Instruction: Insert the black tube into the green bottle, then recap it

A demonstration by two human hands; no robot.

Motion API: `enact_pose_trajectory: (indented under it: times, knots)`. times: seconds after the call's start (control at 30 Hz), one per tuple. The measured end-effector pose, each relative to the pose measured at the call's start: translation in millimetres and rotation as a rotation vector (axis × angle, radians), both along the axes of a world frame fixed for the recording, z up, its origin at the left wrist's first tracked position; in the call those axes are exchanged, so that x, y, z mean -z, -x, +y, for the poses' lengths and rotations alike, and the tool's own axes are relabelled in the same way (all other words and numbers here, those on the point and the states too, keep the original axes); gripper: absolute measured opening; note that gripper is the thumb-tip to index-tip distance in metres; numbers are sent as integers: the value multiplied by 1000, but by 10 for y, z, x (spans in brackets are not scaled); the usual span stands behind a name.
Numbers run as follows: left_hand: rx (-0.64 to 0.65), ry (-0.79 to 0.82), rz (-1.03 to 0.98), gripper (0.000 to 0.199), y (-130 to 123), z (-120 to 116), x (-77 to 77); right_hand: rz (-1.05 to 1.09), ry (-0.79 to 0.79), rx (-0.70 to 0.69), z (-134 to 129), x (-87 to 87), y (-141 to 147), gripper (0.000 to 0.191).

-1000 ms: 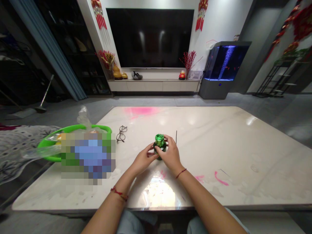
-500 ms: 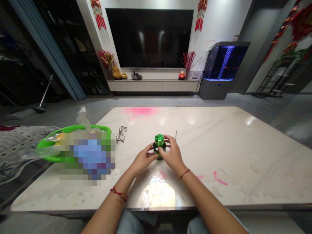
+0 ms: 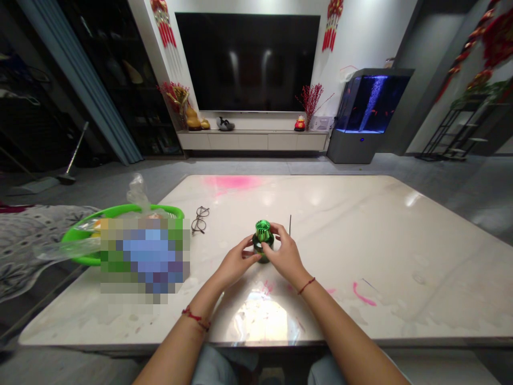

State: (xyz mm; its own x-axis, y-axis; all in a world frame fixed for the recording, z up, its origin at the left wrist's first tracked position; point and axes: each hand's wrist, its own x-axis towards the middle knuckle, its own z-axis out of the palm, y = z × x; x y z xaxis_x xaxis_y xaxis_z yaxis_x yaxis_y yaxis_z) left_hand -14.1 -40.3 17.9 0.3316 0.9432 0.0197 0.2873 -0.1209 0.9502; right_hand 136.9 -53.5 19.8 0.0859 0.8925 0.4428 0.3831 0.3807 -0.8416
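Note:
A small dark green bottle (image 3: pixel 257 244) with a shiny, ridged green cap (image 3: pixel 263 230) stands upright on the pale table, near the middle. My left hand (image 3: pixel 237 263) is closed around its lower left side, thumb across the front. From the right, my right hand (image 3: pixel 285 254) curls round the bottle, with its thumb on the front just below the cap and its fingers at the right and behind. The bottle's far side and part of its lower body are hidden by my fingers.
Eyeglasses (image 3: pixel 200 220) lie left of the bottle, and a thin dark stick (image 3: pixel 290 224) lies just beyond my right hand. A green basket (image 3: pixel 82 229) holding plastic bags sits at the table's left edge. Pink stains mark the marble-patterned table (image 3: pixel 360 230).

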Motion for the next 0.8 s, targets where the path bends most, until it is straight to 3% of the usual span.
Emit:
enact_pose_trajectory:
  times: [0.3, 0.8]
  knots:
    - [2, -4, -28, 59, 6, 18, 52, 12, -11, 80, 15, 24, 95, 43]
    - [-4, -4, -9, 60, 15, 20, 57, 25, -24, 50, 10, 17, 62, 43]
